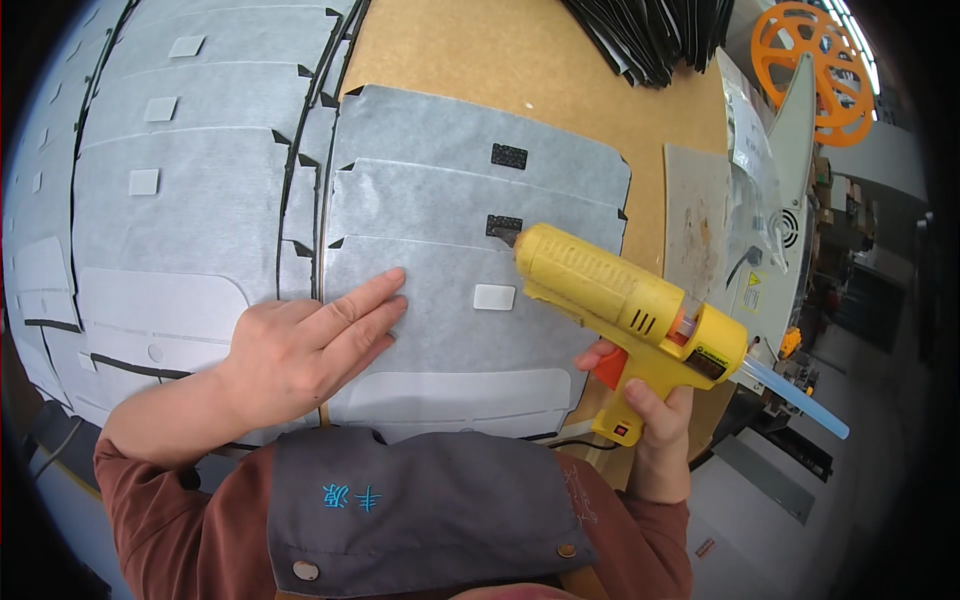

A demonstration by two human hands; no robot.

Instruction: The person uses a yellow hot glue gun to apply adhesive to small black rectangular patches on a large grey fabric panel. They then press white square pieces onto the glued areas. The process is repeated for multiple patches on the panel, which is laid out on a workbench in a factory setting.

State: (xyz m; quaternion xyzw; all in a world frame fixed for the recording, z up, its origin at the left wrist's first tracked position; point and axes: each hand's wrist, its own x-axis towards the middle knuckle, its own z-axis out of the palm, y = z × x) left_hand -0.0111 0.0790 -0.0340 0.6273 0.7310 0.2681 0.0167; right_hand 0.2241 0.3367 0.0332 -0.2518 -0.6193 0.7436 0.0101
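Observation:
My right hand (650, 410) is wrapped round the handle of a yellow hot glue gun (610, 290), a finger at its orange trigger. A translucent glue stick (800, 395) sticks out of the gun's rear. The nozzle tip (507, 236) is at the lower edge of a dark textured patch (503, 222) on a grey-white fabric panel (420, 310); whether it touches cannot be made out. A second dark patch (509, 157) lies farther up, and a white rectangular patch (494, 297) lies nearer me. My left hand (310, 345) lies flat on the panels, fingers stretched out.
More overlapping grey-white panels (215, 220) with white patches and black edging cover the left. A stack of black sheets (655, 35) lies at the far edge of the brown board (450, 50). At right stand a machine (775, 290) and an orange reel (810, 60). A cable (585, 443) trails below the gun.

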